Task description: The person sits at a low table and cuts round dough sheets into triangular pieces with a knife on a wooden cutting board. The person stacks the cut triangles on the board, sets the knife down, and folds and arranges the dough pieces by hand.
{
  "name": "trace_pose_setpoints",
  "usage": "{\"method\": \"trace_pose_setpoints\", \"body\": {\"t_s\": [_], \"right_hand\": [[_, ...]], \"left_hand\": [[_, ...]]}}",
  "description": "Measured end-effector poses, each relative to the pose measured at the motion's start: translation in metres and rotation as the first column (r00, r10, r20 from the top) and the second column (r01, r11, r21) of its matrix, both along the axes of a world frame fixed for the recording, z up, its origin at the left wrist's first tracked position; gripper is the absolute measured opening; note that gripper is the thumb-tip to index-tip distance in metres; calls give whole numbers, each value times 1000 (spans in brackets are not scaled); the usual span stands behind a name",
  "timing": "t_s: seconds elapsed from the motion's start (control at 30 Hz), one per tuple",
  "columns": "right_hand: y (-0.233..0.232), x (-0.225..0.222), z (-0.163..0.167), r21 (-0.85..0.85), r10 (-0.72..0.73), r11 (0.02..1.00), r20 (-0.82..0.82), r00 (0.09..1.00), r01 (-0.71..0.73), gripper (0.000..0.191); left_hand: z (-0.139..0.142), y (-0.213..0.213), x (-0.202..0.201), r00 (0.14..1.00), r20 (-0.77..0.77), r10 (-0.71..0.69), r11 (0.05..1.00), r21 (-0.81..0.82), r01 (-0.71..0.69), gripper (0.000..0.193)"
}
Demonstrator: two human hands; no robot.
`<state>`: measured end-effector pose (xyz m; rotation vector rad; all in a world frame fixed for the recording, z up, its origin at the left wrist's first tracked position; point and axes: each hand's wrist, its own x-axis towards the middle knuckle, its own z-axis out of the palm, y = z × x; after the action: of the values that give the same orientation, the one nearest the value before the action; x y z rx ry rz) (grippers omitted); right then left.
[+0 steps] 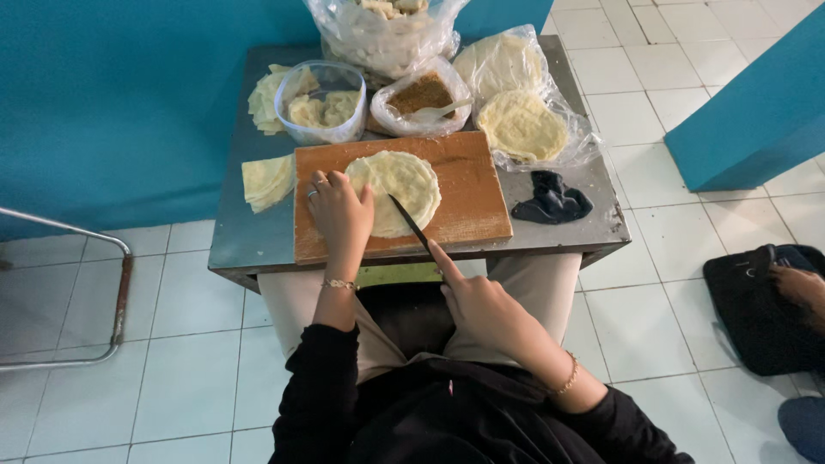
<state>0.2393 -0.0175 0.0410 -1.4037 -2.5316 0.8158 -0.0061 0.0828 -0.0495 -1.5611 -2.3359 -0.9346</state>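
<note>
Right hand point(481, 302): nearest, closed around the handle of a knife point(411, 222), forefinger along the spine, blade angled toward 11 o'clock.
Left hand point(339, 210): flat, fingers spread, pressing the stack's left edge.
Wrapper stack point(400, 189): round pale sheets lying mid cutting board point(468, 202).
Cut pieces point(267, 180): at 9 o'clock of the board.
Tub point(320, 103): at 12 o'clock, beside a bagged brown filling point(419, 94).
Black cloth point(552, 199): at 3 o'clock.

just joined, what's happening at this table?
A seated person is cutting a round stack of thin dough sheets on a wooden cutting board. The left hand presses the stack flat; the right hand holds a knife with its blade on the stack. Cut wedges lie left of the board, with more rounds in plastic behind it.
</note>
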Motion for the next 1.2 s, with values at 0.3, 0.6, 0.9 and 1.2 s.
{"method": "trace_pose_setpoints", "body": {"t_s": [0.3,0.6,0.9,1.2], "right_hand": [[49,-34,-25,168,80,984,-81,994,-65,68],[84,-66,-22,119,54,992,-7,999,-53,73],[65,-36,-14,70,77,995,-76,994,-71,67],[14,9,13,-21,13,1000,109,994,-11,72]], "left_hand": [[-30,40,-31,972,192,-132,991,32,128,31],[-42,65,-53,971,170,-169,985,-6,173,13],[-32,54,-67,912,362,-195,975,-27,219,13],[-17,43,-69,898,328,-294,956,116,271,28]]}}
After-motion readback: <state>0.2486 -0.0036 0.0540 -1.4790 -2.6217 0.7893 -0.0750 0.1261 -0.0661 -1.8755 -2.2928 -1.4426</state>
